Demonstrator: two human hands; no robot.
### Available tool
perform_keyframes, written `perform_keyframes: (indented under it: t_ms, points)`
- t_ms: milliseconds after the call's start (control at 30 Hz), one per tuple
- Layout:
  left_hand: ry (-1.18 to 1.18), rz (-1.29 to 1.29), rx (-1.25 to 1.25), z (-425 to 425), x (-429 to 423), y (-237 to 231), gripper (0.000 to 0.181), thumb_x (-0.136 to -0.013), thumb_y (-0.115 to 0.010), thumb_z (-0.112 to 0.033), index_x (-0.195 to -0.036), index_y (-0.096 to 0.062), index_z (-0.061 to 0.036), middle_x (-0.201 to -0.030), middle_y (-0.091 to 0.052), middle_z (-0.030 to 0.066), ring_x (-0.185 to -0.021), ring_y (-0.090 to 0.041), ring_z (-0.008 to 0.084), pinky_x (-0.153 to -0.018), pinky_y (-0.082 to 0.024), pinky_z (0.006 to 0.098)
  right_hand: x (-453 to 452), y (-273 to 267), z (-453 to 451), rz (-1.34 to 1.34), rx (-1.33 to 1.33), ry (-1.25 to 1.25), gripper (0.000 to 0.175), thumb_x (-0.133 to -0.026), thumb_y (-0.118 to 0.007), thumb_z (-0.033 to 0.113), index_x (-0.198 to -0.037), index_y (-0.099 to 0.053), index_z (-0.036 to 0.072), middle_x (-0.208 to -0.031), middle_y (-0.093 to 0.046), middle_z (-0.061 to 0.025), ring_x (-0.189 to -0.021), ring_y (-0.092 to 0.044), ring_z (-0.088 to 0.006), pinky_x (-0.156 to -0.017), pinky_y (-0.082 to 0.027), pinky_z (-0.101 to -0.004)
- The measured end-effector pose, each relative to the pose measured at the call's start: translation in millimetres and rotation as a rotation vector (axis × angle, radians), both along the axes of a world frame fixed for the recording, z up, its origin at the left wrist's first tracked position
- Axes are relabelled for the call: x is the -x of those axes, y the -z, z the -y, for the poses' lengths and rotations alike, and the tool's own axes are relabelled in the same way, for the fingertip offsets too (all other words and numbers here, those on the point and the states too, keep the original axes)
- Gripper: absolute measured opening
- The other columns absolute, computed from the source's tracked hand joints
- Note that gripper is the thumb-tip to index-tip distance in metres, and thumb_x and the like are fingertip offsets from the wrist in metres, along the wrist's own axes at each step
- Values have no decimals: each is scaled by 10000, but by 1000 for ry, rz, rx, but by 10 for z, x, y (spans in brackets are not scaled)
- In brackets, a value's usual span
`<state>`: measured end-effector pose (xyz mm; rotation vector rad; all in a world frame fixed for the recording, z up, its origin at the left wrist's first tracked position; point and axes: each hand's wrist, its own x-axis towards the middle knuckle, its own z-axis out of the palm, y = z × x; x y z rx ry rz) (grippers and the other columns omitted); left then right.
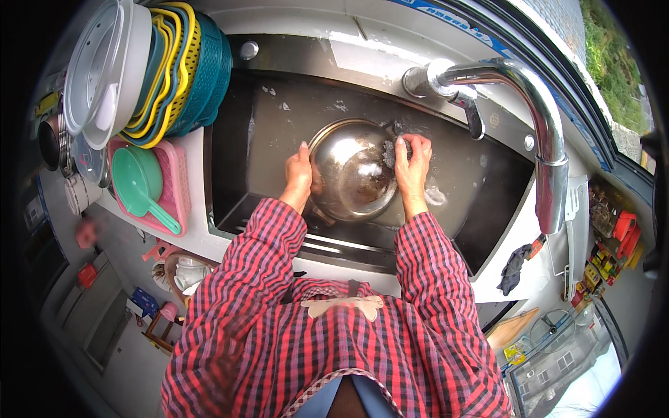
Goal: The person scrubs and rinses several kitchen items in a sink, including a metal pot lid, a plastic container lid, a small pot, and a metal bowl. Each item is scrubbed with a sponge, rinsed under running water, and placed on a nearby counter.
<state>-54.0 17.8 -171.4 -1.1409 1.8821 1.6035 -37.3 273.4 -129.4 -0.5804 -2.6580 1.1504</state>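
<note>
A round metal pan (355, 170) is tilted in the sink (282, 151), its stained, shiny underside facing up at me. My left hand (298, 175) grips the pan's left rim, thumb pointing up along the edge. At the pan's right side, my right hand (413, 170) pinches a grey steel-wool scrubber (389, 154) against the metal. Murky water with patches of suds lies around the pan. Part of a handle shows under the lower left of the pan; the inside of the pan is hidden.
A chrome faucet (543, 109) arches over the sink's right side. Stacked plastic colanders (209, 78) stand at the left, above a pink basket (180, 198) holding a green dipper (138, 177). A dark cloth (515, 269) lies on the right counter. A window frame (554, 62) runs along the back.
</note>
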Motion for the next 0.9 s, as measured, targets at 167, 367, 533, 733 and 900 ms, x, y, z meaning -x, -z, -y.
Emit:
perform_keyframes:
  t_ms: [167, 367, 533, 733, 900]
  points:
    - [-62, -55, 41, -146, -47, -81, 564, -1070, -524, -449, -801, -682, 20, -655, -576, -1, -577, -498, 114, -544, -423, 329, 115, -124, 173, 21, -163, -89, 148, -888, -719, 163, -1026, -683, 123, -986, -614, -96, -965, -598, -327, -840, -484, -467]
    - [-69, -18, 41, -228, -47, -166, 557, -1074, -518, -432, -780, -672, 15, -592, -528, -15, -516, -468, 108, -490, -390, 332, 44, -105, 244, -9, 78, 86, 110, -960, -695, 194, -977, -663, 90, -934, -643, -119, -850, -645, -309, -768, -514, -389]
    - [-118, -7, 8, -295, -48, -167, 560, -1071, -518, -442, -730, -622, -9, -557, -511, -6, -460, -452, 123, -445, -366, 336, -90, -263, 452, -3, 14, -47, 156, -928, -714, 192, -923, -635, 57, -882, -618, -117, -844, -628, -306, -766, -511, -389]
    - [-75, 58, 54, -265, -32, -102, 573, -1070, -518, -445, -904, -717, 66, -731, -660, 49, -629, -571, 136, -593, -482, 336, -119, -108, 361, 28, -337, 86, 142, -968, -627, 190, -906, -597, 65, -882, -625, -157, -852, -618, -371, -730, -493, -481]
    - [-130, -34, 33, -278, -34, -24, 590, -1069, -517, -451, -968, -727, 91, -808, -692, 65, -715, -594, 138, -666, -502, 330, -145, -120, 439, -125, -244, -308, 133, -893, -688, 198, -915, -649, 73, -827, -622, -132, -795, -604, -358, -704, -461, -460]
